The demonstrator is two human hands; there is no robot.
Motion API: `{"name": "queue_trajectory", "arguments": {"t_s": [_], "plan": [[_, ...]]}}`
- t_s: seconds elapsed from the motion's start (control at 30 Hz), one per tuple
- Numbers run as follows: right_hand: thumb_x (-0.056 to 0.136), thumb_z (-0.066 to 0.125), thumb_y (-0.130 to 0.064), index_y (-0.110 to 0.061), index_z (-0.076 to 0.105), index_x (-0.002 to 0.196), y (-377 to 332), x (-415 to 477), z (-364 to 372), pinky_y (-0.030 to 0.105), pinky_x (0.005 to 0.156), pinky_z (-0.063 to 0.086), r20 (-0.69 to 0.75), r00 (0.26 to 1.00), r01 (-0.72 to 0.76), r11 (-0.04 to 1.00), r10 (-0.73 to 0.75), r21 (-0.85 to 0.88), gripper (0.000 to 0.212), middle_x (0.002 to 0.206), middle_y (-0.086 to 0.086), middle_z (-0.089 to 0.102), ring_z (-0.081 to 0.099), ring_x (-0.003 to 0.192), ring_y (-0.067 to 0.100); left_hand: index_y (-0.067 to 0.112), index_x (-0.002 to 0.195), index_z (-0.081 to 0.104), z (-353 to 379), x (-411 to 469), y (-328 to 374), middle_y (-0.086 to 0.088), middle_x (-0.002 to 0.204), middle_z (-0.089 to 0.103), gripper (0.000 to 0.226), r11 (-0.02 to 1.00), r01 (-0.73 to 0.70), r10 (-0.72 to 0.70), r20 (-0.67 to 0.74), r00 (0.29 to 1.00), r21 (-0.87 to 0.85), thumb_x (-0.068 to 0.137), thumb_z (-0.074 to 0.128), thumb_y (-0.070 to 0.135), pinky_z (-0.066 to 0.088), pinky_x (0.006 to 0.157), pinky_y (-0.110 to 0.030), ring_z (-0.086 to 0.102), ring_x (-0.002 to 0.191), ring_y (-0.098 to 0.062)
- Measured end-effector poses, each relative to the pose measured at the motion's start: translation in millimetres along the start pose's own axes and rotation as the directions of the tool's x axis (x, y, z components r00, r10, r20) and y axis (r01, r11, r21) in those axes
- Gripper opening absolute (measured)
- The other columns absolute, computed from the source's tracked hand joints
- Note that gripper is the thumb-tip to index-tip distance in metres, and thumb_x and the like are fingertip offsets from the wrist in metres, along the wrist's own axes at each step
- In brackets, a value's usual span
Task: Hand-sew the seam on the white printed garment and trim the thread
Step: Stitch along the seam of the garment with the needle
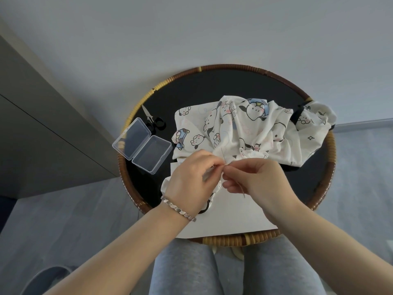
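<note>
A person in grey trousers (182, 269) is sitting at a round table (229, 239) with a woven rim, both bare forearms meeting over its near half. The left hand (189, 179), a bracelet (178, 207) circling its wrist, is pinching a gathered edge of the white printed garment (244, 128) between thumb and curled fingers. The right hand (255, 179) is pressing its thumb and forefinger together right against that pinch, so the fingertips of the two hands are touching. A pale thread (241, 191) is trailing from those fingers down across its palm; whether a needle is sitting in the pinch is too small to tell. Directly under the grip, a white sheet (234, 220) is lying flat on the dark tabletop, running back toward the person. Beyond the grip, the rest of the garment is spreading in bunched folds. It is fanning away from the fingers to the far right, where it is draping over the rim. Left of the grip and a little farther out, a clear plastic box (142, 145) is lying with its lid swung open. Just past the box, farther still from the hands, small scissors (152, 119) with black handles are resting with blades together, apart from the cloth.
</note>
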State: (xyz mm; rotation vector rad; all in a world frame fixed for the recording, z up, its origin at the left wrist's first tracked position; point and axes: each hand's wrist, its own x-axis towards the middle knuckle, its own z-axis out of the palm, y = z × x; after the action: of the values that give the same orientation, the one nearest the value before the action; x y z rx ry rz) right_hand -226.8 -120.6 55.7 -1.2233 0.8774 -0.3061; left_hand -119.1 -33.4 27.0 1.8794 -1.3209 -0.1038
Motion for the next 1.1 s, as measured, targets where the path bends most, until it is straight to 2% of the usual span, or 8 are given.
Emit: {"name": "queue_trajectory", "arguments": {"t_s": [0.1,0.2,0.33,0.57,0.7,0.93,1.03,1.1], "plan": [[0.081,0.067,-0.017,-0.006,0.06,0.097,-3,1,-5,0.018,0.061,0.054,-0.015,0.989,0.142,0.969,-0.148,-0.203,0.021,0.074,0.008,0.069,0.067,0.064,0.015,0.011,0.083,0.068,-2,-1,-3,0.001,0.079,0.063,0.017,0.994,0.043,-0.04,0.032,0.999,-0.099,0.084,0.054,0.02,0.046,0.071,-0.025,0.055,0.079,-0.005],[0.085,0.059,-0.037,-0.023,0.062,0.109,-6,8,-14,0.018,0.076,0.034,0.065,0.927,0.31,0.653,-0.37,-0.691,0.028,0.097,-0.008,0.055,0.048,0.099,0.01,0.011,0.082,0.068,-2,1,-3,0.006,0.077,0.064,0.013,0.986,0.093,-0.091,0.023,0.996,-0.138,0.083,0.057,0.018,0.046,0.074,-0.022,0.056,0.079,-0.005],[0.088,0.055,-0.034,-0.024,0.068,0.099,-20,19,-18,0.016,0.077,0.023,0.247,0.911,0.395,0.528,-0.33,-0.751,0.02,0.096,-0.014,0.047,0.035,0.101,0.007,0.009,0.081,0.067,-3,5,3,0.0,0.075,0.065,0.016,0.998,0.03,-0.028,0.035,0.999,-0.059,0.085,0.057,0.02,0.042,0.07,-0.016,0.053,0.077,-0.006],[0.091,0.052,-0.02,-0.023,0.061,0.078,-22,27,-8,0.006,0.061,0.036,0.141,0.93,0.365,0.804,-0.34,-0.469,0.016,0.083,-0.012,0.064,0.051,0.072,0.003,0.016,0.082,0.059,1,5,8,0.007,0.076,0.059,0.023,0.996,0.092,-0.091,0.024,0.996,-0.016,0.087,0.043,0.032,0.044,0.066,-0.035,0.053,0.075,-0.008],[0.094,0.048,-0.016,-0.016,0.061,0.081,-20,30,2,0.016,0.064,0.049,0.062,0.972,0.232,0.97,-0.227,-0.078,0.018,0.086,-0.007,0.07,0.059,0.066,0.003,0.015,0.082,0.056,-3,12,13,0.01,0.079,0.056,0.016,0.991,0.12,-0.121,-0.014,0.993,-0.056,0.087,0.043,0.023,0.047,0.067,-0.039,0.055,0.078,-0.016],[0.097,0.043,-0.015,-0.016,0.051,0.078,-36,58,-5,0.026,0.074,0.052,0.049,0.996,0.044,0.862,-0.079,0.505,0.02,0.059,-0.002,0.054,0.056,0.062,0.011,0.013,0.08,0.057,-6,10,15,0.003,0.086,0.065,0.012,0.931,0.261,-0.229,0.149,0.962,-0.254,0.086,0.046,0.014,0.046,0.078,-0.022,0.056,0.085,-0.006],[0.096,0.042,-0.016,-0.018,0.053,0.083,-33,66,-7,0.019,0.047,0.04,0.056,0.983,0.176,0.984,-0.178,0.027,0.017,0.06,-0.001,0.042,0.038,0.047,0.008,0.013,0.077,0.053,-7,13,10,-0.009,0.08,0.065,0.01,0.82,0.382,-0.33,0.192,0.924,-0.427,0.084,0.048,0.013,0.044,0.075,-0.023,0.06,0.081,-0.021],[0.096,0.039,-0.02,-0.021,0.053,0.088,-32,73,-16,0.02,0.05,0.034,0.145,0.903,0.405,0.688,-0.404,-0.602,0.016,0.061,-0.005,0.043,0.04,0.05,0.005,0.011,0.079,0.052,-7,13,6,-0.024,0.079,0.061,0.01,0.823,0.398,-0.331,0.227,0.916,-0.405,0.088,0.047,0.013,0.041,0.067,-0.029,0.055,0.072,-0.035]]}}
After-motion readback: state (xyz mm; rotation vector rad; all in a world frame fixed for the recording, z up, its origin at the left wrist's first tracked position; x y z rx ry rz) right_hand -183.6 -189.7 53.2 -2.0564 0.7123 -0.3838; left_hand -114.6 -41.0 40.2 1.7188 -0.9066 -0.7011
